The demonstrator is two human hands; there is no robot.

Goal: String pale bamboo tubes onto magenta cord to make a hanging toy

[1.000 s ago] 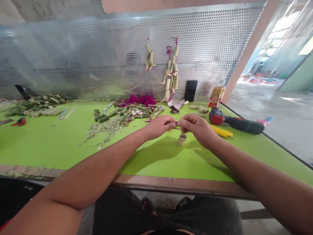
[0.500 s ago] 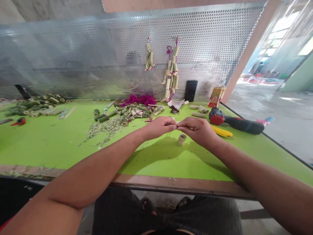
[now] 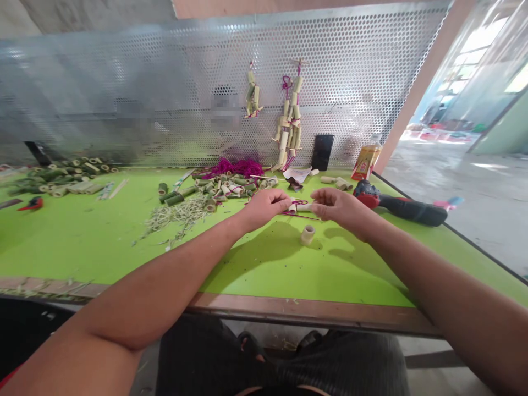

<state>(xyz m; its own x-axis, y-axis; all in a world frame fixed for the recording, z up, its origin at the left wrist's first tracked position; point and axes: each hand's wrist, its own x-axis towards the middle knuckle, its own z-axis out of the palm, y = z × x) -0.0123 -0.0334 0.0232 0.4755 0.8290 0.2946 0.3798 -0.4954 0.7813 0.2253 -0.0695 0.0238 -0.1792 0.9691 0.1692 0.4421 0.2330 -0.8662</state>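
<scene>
My left hand (image 3: 266,209) is closed, thumb against fingers, at the left end of a small group of pale bamboo tubes (image 3: 304,207) threaded on magenta string (image 3: 300,202). What exactly lies between its fingertips is partly hidden. To the right of the tubes, my right hand (image 3: 339,207) has its thumb and fingers apart, with nothing visibly gripped. Its thumb is close to the tube's right end; I cannot tell if they touch. A loose end of string trails below the tubes. Nearer to me, a short hollow bamboo piece (image 3: 308,234) stands upright on the green tabletop (image 3: 256,275).
Cut bamboo pieces (image 3: 231,190), magenta string (image 3: 237,168) and shavings (image 3: 177,217) lie left of my hands. On the right are a power tool (image 3: 400,206) and a drink bottle (image 3: 366,159). A phone (image 3: 322,152) and strung bamboo figures (image 3: 289,121) are at the perforated panel (image 3: 173,99).
My hands were together, pinching at one spot; now they are apart, the right opened and moved right. The threaded tubes and string show between them. The yellow tool beside my right hand is now hidden.
</scene>
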